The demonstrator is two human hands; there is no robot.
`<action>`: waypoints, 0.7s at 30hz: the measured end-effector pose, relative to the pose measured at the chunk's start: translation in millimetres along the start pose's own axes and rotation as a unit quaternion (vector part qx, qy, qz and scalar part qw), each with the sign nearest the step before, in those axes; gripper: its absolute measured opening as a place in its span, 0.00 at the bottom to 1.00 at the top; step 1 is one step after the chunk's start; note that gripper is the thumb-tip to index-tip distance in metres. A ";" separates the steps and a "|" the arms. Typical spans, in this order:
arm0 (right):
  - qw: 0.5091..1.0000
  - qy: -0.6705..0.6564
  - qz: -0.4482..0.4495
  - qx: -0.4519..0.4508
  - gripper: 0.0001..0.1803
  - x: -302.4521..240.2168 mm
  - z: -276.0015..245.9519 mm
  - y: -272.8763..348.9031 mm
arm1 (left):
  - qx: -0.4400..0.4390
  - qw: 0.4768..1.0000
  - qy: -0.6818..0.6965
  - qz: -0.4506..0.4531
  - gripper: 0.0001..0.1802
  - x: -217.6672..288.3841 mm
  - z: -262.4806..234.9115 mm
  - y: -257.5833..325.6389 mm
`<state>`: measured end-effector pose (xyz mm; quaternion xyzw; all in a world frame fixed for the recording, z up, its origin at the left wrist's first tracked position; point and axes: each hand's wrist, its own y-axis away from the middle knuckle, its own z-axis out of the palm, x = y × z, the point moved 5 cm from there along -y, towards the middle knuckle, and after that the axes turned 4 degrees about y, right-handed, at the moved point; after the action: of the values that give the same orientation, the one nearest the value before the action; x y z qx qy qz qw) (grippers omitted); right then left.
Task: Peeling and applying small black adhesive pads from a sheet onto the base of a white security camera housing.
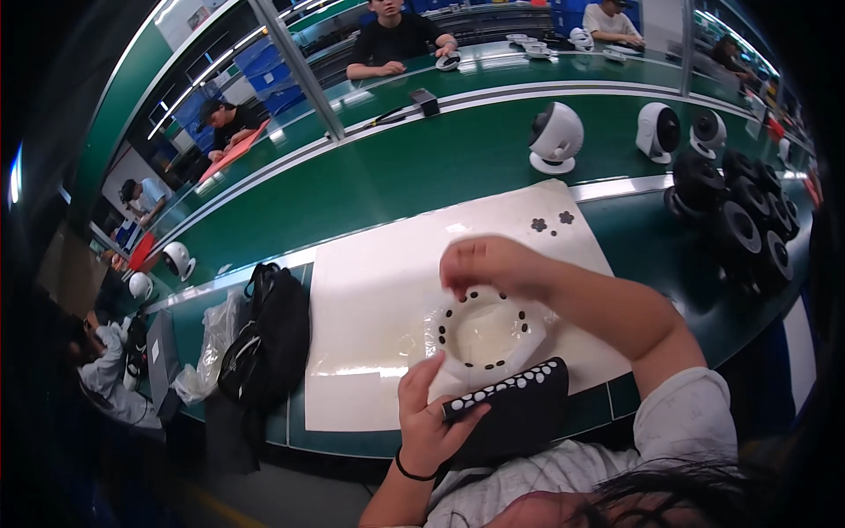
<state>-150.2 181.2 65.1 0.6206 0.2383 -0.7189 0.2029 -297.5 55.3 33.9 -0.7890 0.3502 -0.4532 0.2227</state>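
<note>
Head-camera view: left hand (429,414) gripped a black pad strip (506,389) at six o'clock while right hand (488,264) pinched the white ring (484,330), its dark pads nearly all around.

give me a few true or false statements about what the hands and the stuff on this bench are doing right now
1. The right hand rests its fingertips on the far rim of the white round part. True.
2. The left hand is empty. False: it holds a black strip with white dots against the near edge of the part.
3. The round part lies on a white mat on the green bench. True.
4. A black bag lies to the right of the mat. False: it lies at the mat's left edge.
5. The white ball-shaped unit stands on the mat. False: it stands beyond it, on the green surface.
</note>
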 end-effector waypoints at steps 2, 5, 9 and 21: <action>0.995 -0.036 0.029 -0.093 0.13 -2.0 37.3 16.7 | 0.063 0.998 0.013 -0.021 0.12 -1.0 -3.5 7.2; 0.975 -0.130 0.131 -0.122 0.14 12.6 63.8 29.1 | 0.061 0.998 -0.014 -0.006 0.17 0.8 -1.8 10.3; 0.963 -0.179 0.167 -0.116 0.13 21.2 66.3 28.7 | 0.019 0.999 0.021 -0.041 0.17 -5.4 2.8 8.9; 0.932 -0.315 0.157 -0.086 0.13 57.0 61.3 18.4 | -0.038 0.997 0.040 -0.061 0.16 -10.5 -1.4 -5.0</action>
<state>-196.6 130.2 14.2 0.3718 0.1230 -0.8132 0.4305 -300.6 66.3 32.0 -0.7979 0.3270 -0.4837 0.1500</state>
